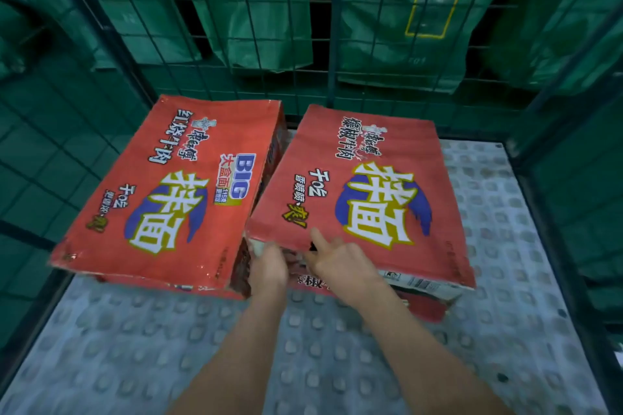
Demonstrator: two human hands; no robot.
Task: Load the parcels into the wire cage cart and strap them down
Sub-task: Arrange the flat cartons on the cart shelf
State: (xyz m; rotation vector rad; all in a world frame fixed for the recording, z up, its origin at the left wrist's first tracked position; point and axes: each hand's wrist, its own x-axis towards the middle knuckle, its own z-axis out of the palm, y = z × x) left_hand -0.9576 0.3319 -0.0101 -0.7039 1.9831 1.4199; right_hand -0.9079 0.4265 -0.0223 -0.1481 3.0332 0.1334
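Note:
Two red noodle cartons lie side by side on the studded grey floor [168,347] of the wire cage cart. The left carton [161,199] lies flat near the left wall. The right carton [364,192] is tilted, its near edge raised. My left hand [268,268] reaches under that carton's near left corner, fingers hidden beneath it. My right hand [337,261] holds the near edge, with the thumb on the top face and the fingers curled underneath.
Dark green wire mesh walls [236,44] enclose the cart at the back and both sides. Green sacks [421,27] hang or stand behind the back mesh. Bare studded floor lies to the right of the cartons and in front of them.

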